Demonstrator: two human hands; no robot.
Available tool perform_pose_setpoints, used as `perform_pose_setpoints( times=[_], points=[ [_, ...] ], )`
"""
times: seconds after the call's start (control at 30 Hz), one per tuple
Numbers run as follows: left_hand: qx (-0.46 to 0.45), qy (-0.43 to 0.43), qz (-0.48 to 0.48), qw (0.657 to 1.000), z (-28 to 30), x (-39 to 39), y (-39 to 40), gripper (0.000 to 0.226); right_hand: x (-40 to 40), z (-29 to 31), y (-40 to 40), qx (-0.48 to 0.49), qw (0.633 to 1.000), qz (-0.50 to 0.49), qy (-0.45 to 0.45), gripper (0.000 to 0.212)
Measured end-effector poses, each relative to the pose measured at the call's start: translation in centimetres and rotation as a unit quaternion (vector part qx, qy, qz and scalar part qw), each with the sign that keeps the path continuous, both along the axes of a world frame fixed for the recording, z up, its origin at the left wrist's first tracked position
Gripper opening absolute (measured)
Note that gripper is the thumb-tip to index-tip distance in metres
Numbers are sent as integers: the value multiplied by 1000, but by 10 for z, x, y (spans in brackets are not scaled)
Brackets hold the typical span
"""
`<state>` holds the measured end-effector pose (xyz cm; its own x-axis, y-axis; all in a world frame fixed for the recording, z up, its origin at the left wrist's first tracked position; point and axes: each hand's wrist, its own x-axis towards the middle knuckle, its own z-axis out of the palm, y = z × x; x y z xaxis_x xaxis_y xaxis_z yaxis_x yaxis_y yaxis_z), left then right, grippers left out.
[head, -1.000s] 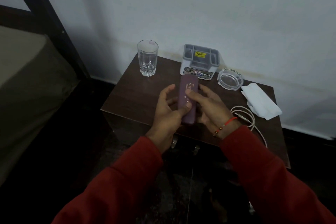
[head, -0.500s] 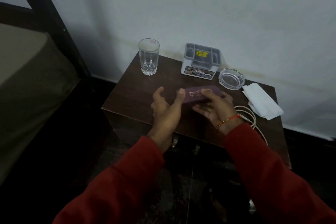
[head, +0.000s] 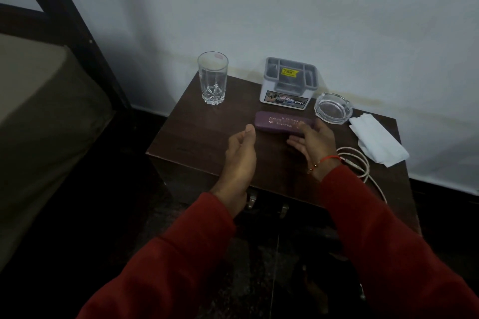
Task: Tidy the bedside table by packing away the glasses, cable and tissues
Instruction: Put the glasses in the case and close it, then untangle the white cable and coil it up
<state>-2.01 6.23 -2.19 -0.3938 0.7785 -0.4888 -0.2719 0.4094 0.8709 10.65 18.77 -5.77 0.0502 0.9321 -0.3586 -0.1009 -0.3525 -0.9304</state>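
- Your left hand [head: 239,156] hovers over the front of the surface [head: 197,137], fingers loosely curled and holding nothing; a second ago it was steadying the case [head: 281,124] from the left, and it has since let go.
- Your right hand [head: 312,142] rests at the case's right end, fingers relaxed and touching it rather than gripping; whether any fingertip is tucked beneath I cannot tell.
- The case, which you held upright between both hands a second ago, now lies flat and closed, lengthwise across the middle of the surface, just in front of the organiser [head: 289,84]. No loose glasses show anywhere, so I judge them packed inside and that part of the job done.
- The cable [head: 359,163] sits in a loose coil just right of your right wrist, one strand trailing off the front edge. It has not moved and is not yet packed.
- The tissues [head: 375,141] lie spread near the right edge, beyond the cable, also untouched.
- Further back, the ashtray [head: 333,111] stands beside the organiser and the glass [head: 212,77] stands at the back left, well apart from your hands.
- With the case down, your right hand is nearest the cable, so coiling that looks like the natural next step.
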Motion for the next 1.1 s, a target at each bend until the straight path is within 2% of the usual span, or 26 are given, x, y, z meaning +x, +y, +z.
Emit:
perform_pose_setpoints(
  times=[0.1, 0.23, 0.3, 0.37, 0.4, 0.47, 0.5, 0.57, 0.67, 0.73, 0.8, 0.9, 1.1],
  points=[
    [1, -8, -6, 1000, -1, 0, 0, 30, 1, 2, 0, -7, 1000, 16, -21, 7],
    [11, -19, -12, 1000, 2, 1, 0, 36, 10, 7, 0, 15, 996, 24, -90, 16],
    [10, -28, -15, 999, 5, 1, 1, 35, 23, 16, 2, 47, 991, 24, -122, 34],
    [7, -30, -27, 999, 5, 1, 1, 36, 43, 30, -1, 97, 977, 31, -187, 27],
    [7, -29, -36, 999, 6, 1, 1, 38, 55, 37, -4, 124, 960, 38, -250, 19],
    [7, -27, -49, 998, 6, 4, 1, 41, 81, 45, -12, 157, 899, 78, -402, 7],
    [7, -27, -56, 998, 6, 5, 1, 43, 92, 46, -17, 147, 868, 105, -462, 8],
    [8, -25, -67, 997, 8, 8, 0, 43, 112, 40, -28, 81, 827, 167, -531, 23],
    [7, -14, -78, 997, 12, 13, -3, 38, 130, 25, -44, 3, 767, 231, -598, 58],
    [9, -9, -81, 997, 14, 16, -3, 39, 137, 18, -49, -2, 746, 237, -622, 63],
    [14, -6, -79, 997, 15, 18, -4, 39, 141, 16, -48, 9, 745, 231, -626, 47],
    [24, -3, -73, 997, 15, 18, -5, 38, 139, 17, -42, 38, 764, 241, -597, 23],
    [16, 1, -69, 998, 13, 12, -4, 35, 121, 30, -40, 114, 814, 198, -534, 7]
  ],
)
